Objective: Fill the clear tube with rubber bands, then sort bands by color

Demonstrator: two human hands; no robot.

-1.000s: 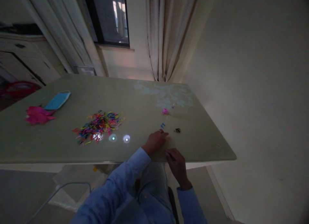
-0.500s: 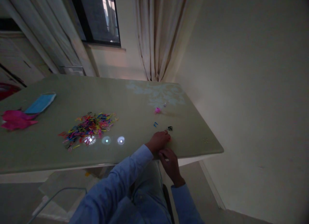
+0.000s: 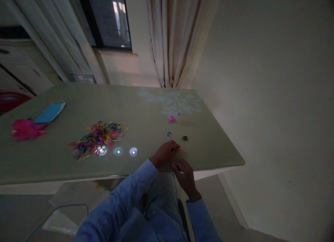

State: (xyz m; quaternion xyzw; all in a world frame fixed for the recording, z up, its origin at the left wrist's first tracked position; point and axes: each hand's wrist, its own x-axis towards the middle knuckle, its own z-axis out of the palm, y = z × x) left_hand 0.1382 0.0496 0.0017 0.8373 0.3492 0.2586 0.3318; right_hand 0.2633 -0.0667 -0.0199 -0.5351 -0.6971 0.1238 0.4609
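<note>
My left hand (image 3: 167,152) rests on the table near its front edge, fingers bent together and pointing right. Beside its fingertips shows a faint orange-red patch, too small to make out. Just below and to the right, my right hand (image 3: 185,174) is curled at the table edge with thumb and forefinger close together; anything in it is hidden. Beyond my left hand lie a few blue rubber bands (image 3: 169,134) and a small black group of bands (image 3: 185,138). Farther back sits a pink bunch (image 3: 171,119). A mixed pile of coloured rubber bands (image 3: 100,137) spreads to the left.
The greenish glossy table (image 3: 146,106) reflects several lights. A blue face mask (image 3: 50,112) and a crumpled pink item (image 3: 28,129) lie at the left. Faint yellow bands (image 3: 225,152) lie near the right corner. A wall (image 3: 273,113) stands on the right.
My left hand has drawn back slightly to the left, away from the black bands. My right hand stays curled in nearly the same place. The view has shifted a little.
</note>
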